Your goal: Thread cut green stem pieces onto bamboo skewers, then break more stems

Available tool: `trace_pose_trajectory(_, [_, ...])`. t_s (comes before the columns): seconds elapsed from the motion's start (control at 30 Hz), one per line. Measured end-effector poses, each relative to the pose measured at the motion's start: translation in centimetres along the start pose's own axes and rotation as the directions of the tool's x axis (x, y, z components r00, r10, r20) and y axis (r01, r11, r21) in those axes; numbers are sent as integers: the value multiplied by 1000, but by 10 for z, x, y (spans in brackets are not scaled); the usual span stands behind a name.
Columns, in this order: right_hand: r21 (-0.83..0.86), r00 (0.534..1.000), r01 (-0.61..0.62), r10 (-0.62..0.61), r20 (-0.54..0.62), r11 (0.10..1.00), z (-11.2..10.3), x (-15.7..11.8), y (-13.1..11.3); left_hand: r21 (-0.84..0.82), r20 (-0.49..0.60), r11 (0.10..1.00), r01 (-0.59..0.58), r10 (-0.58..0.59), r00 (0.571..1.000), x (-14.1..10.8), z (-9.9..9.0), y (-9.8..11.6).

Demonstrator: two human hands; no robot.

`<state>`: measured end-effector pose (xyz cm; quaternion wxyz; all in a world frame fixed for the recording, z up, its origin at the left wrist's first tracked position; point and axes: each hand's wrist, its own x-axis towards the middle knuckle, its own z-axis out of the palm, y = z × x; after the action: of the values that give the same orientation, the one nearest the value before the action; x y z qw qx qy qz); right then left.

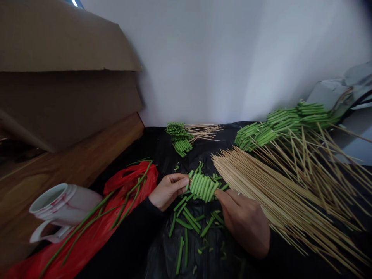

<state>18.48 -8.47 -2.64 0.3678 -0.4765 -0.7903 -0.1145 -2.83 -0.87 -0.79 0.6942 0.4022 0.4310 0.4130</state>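
Beans: a tight row of cut green long-bean pieces point(202, 187) sits between your hands above the table, running left to right, each piece pointing away from you.
Left hand point(167, 192): fingers curled, pinching the row's left end.
Right hand point(244, 223): fingers nearly closed, gripping the row's right end.
Around: loose green bean pieces point(186, 223) on a black plastic sheet point(157, 155); long pale bamboo skewers point(279, 193) just right.
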Motion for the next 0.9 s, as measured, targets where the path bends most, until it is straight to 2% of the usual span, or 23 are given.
trace_pose_trajectory(0.23, [-5, 1000, 0, 0, 4, 1000, -1, 2, 1, 54, -6, 998, -16, 16, 1000, 1, -1, -1])
trace_pose_trajectory(0.37, [-56, 1000, 2, -2, 7, 998, -4, 5, 9, 204, -31, 974, -98, 107, 994, 0, -4, 10])
trace_pose_trajectory(0.47, [-84, 1000, -10, 11, 8, 996, -6, 6, 15, 445, -88, 880, -165, 226, 970, 0, -8, 17])
trace_pose_trajectory(0.63, [-99, 1000, -3, 4, 10, 995, -5, 6, 16, 746, -8, 646, -164, 255, 967, 3, -15, 12])
trace_pose_trajectory(0.8, [-108, 1000, -1, 3, 20, 994, -5, 6, 14, 843, 95, 503, -192, 211, 973, 4, -21, 3])
trace_pose_trajectory(0.9, [-109, 1000, 2, 0, 13, 994, -4, 6, 14, 871, 93, 460, -174, 194, 977, 4, -23, 4])
